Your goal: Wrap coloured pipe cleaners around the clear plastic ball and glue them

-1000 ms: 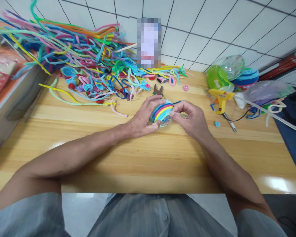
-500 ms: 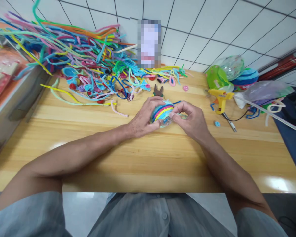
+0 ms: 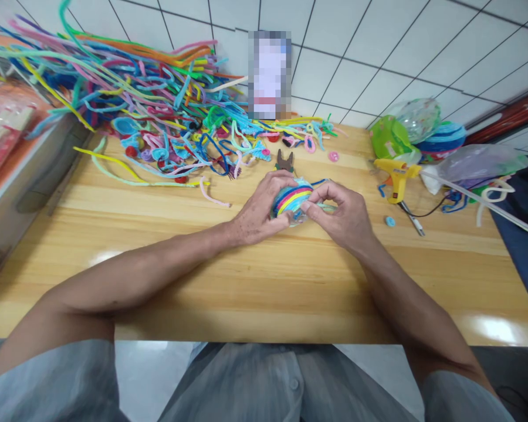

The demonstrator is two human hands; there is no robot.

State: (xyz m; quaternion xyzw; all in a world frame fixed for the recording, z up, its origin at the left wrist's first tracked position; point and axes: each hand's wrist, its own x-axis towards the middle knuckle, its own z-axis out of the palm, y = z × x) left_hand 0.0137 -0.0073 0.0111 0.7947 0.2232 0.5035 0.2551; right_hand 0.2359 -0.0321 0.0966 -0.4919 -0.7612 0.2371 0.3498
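A small ball (image 3: 293,199) wrapped in blue, pink, yellow and light-blue pipe-cleaner stripes rests on the wooden table (image 3: 264,275). My left hand (image 3: 259,208) cups its left side with curled fingers. My right hand (image 3: 341,214) presses on its right side, thumb and fingertips pinched on the light-blue strand at the ball's lower edge. A thin blue strand (image 3: 319,182) trails off behind the ball. Part of the ball is hidden by my fingers.
A big heap of coloured pipe cleaners (image 3: 149,111) covers the table's back left. A brown pair of pliers (image 3: 284,160) lies behind the ball. A yellow glue gun (image 3: 396,176), plastic bags (image 3: 470,164) and wrapped balls (image 3: 440,140) sit at the right. A shelf (image 3: 22,164) stands left.
My right thumb and fingers have crept slightly left along the ball's lower edge. Both hands stay on the ball, which has hardly moved.
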